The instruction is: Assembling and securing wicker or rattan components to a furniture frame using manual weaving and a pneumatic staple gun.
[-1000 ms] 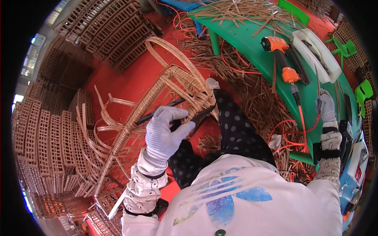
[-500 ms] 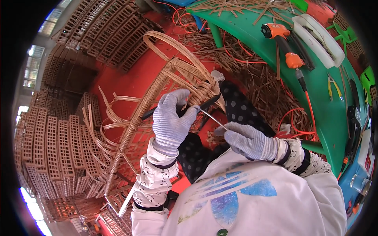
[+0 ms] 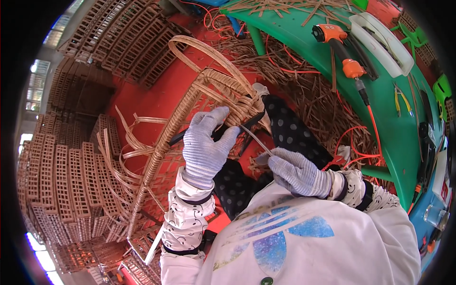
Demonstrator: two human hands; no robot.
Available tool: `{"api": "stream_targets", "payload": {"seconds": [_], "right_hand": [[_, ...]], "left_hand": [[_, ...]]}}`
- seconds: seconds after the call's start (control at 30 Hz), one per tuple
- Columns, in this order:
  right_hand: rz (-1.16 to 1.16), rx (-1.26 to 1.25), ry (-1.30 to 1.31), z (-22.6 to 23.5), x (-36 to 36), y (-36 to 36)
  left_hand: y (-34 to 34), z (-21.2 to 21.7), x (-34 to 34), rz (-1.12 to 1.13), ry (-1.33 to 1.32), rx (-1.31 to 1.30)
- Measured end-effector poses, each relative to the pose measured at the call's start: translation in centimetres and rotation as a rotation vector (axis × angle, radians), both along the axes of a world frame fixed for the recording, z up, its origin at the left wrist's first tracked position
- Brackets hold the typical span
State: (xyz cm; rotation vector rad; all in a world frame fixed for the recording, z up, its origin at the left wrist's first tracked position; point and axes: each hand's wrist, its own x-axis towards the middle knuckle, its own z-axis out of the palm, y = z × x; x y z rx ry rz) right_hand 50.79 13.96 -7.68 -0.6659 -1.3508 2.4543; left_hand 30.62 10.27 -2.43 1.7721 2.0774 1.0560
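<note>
A woven rattan frame (image 3: 159, 153) with a tall looped handle leans in front of me, its loose strands curling out on the left. My left hand (image 3: 204, 149), in a grey striped glove, is closed on the frame near its woven corner, with thumb and fingers around the dark bar (image 3: 254, 121) that crosses it. My right hand (image 3: 300, 174), gloved alike, grips a thin metal rod-like tool (image 3: 258, 139). The tool's far end meets the weave beside my left thumb; its exact tip is hard to make out. Its handle end is hidden in my right hand.
On the green table (image 3: 304, 40) at the right lie an orange-and-black air tool (image 3: 339, 50) with a red hose, a white tray (image 3: 380, 45) and yellow-handled pliers (image 3: 403, 102). Cut strips (image 3: 308, 107) litter the red floor. Stacked woven panels (image 3: 71, 185) stand at the left.
My right hand and the metal tool have shifted very slightly, with the tool's end staying by my left thumb. The left hand keeps its hold. The whole view has moved a little.
</note>
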Motion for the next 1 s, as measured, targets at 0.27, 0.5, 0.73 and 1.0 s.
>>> {"api": "stream_targets", "payload": {"seconds": [0.27, 0.5, 0.73, 1.0], "right_hand": [[-0.023, 0.004, -0.041, 0.1, -0.1, -0.2], [-0.031, -0.041, 0.002, 0.6, -0.3, -0.4], [-0.101, -0.166, -0.035, 1.3, -1.1, -1.5], [-0.191, -0.229, -0.064, 1.4, -1.6, -1.7]], "left_hand": [[0.0, 0.1, 0.0, 0.010, -0.018, -0.016], [0.1, 0.0, -0.1, 0.011, -0.011, -0.033], [0.3, 0.0, -0.4, -0.052, 0.003, -0.054], [0.4, 0.1, -0.5, -0.042, 0.018, -0.049]]}}
